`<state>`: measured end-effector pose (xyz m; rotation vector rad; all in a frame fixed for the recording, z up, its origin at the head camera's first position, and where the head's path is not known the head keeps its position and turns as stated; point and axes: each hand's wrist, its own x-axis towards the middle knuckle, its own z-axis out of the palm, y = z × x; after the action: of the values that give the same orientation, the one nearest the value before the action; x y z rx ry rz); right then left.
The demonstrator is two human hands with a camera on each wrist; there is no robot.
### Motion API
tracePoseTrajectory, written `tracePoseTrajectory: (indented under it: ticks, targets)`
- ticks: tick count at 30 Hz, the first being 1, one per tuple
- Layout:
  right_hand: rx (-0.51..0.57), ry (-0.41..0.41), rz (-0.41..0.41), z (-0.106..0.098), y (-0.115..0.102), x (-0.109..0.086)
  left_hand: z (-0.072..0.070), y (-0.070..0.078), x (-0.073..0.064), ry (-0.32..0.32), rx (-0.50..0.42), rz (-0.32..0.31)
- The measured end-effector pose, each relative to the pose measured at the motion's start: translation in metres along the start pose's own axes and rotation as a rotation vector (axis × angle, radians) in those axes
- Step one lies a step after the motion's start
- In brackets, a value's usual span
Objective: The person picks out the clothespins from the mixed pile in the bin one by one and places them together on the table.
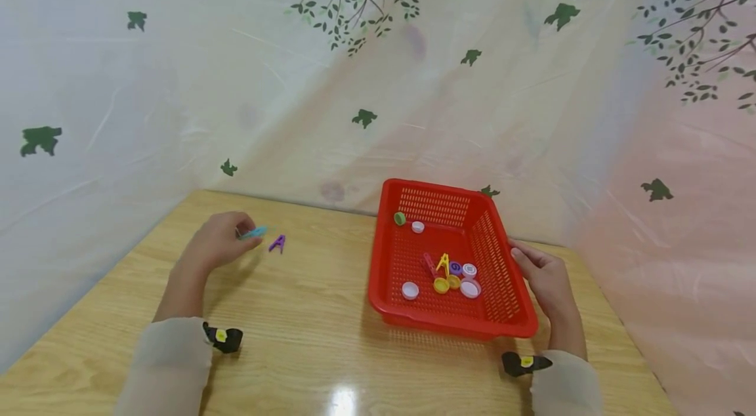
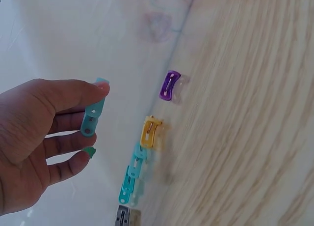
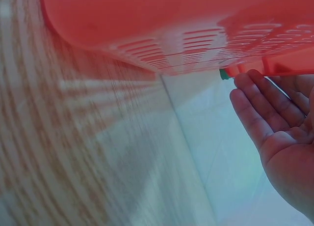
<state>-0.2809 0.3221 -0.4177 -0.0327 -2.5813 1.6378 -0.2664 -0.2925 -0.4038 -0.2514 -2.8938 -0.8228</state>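
Observation:
My left hand, at the left of the table, pinches a light blue clothespin between thumb and fingers. A purple clothespin stands on the table just to its right. In the left wrist view a yellow clothespin, teal clothespins and a dark grey clothespin line up beyond the purple one; in the head view the left hand hides them. At the right, my right hand grips the side rim of a red plastic basket, thumb on top and fingers beneath the rim.
Inside the basket lie several bottle caps, among them a green cap and a white cap, plus a yellow clothespin and a dark pink clothespin. A leaf-print sheet hangs behind the wooden table and along its sides.

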Motion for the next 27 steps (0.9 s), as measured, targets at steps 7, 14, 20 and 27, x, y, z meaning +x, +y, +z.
tracePoseTrajectory:
  ticks: [7,14,20,27]
  targets:
    - [0.017,-0.006,0.0,0.0,-0.001,0.001,-0.007,-0.007,-0.006,0.001,0.02,-0.038]
    - [0.011,-0.001,0.02,0.001,-0.002,0.0,-0.014,-0.013,-0.014,-0.029,0.052,-0.096]
    - [0.014,0.003,0.009,0.001,-0.001,0.001,-0.015,-0.018,-0.016,-0.047,0.066,-0.136]
    - [0.019,0.007,0.004,0.0,0.001,0.003,-0.013,-0.026,-0.017,-0.062,0.081,-0.159]
